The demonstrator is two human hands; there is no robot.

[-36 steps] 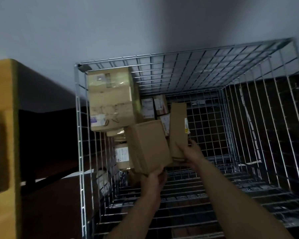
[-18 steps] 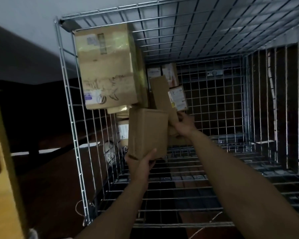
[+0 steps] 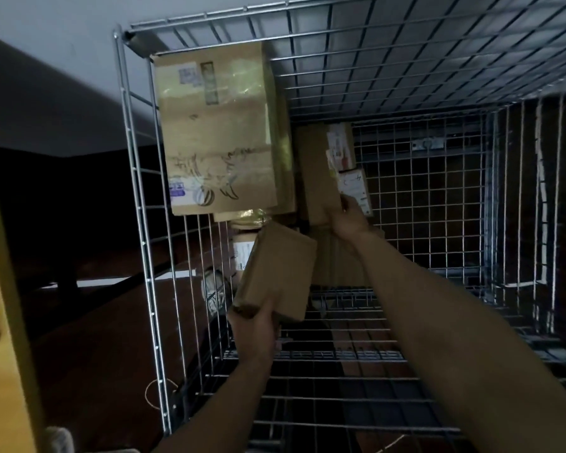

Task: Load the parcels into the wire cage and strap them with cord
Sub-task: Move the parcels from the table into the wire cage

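Note:
Both my arms reach into the wire cage (image 3: 146, 250). My left hand (image 3: 254, 325) grips the near end of a small brown parcel (image 3: 280, 273), held tilted above the cage floor. My right hand (image 3: 347, 217) holds the lower end of a long narrow brown parcel (image 3: 316, 171) that stands upright against the stack at the cage's far left. A large taped parcel with a drawing (image 3: 216, 132) tops that stack. Smaller labelled parcels (image 3: 353, 188) sit behind my right hand, and more (image 3: 242, 253) lie under the big one.
The cage's mesh floor (image 3: 340, 380) and right half (image 3: 438, 207) hold no parcels. A loop of thin cord (image 3: 156, 392) hangs at the cage's near left post. A yellow surface (image 3: 0, 322) fills the left edge. Dark floor lies left of the cage.
The view has moved closer to the cage. My right hand has pushed the long parcel further back against the stack. My left hand has tilted the small parcel and lowered it slightly.

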